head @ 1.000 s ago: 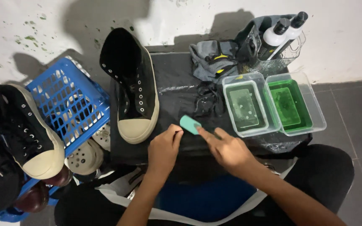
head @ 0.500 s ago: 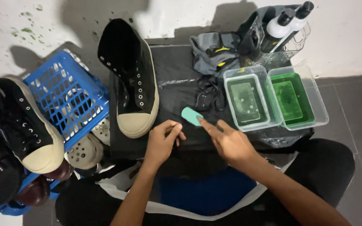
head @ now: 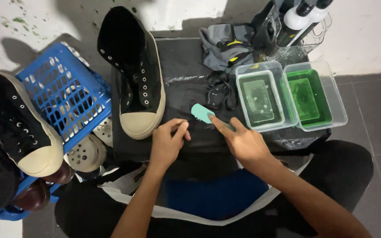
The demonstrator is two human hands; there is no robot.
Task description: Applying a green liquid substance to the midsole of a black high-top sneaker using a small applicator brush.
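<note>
Two hands at table's front edge: right hand (head: 243,143) grasping light, stiff teal plastic brush (head: 201,113) by its handle; left hand (head: 166,143) loosely curled, empty.

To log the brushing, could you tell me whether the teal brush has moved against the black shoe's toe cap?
No: the teal brush lies just right of the toe cap, as earlier.

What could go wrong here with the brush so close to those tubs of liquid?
The right hand holds the teal brush right beside the two liquid-filled clear tubs; a wide stroke might knock one and slosh liquid over the black mat. The black high-top shoe stands next to the left hand, so splashes could reach it.
</note>
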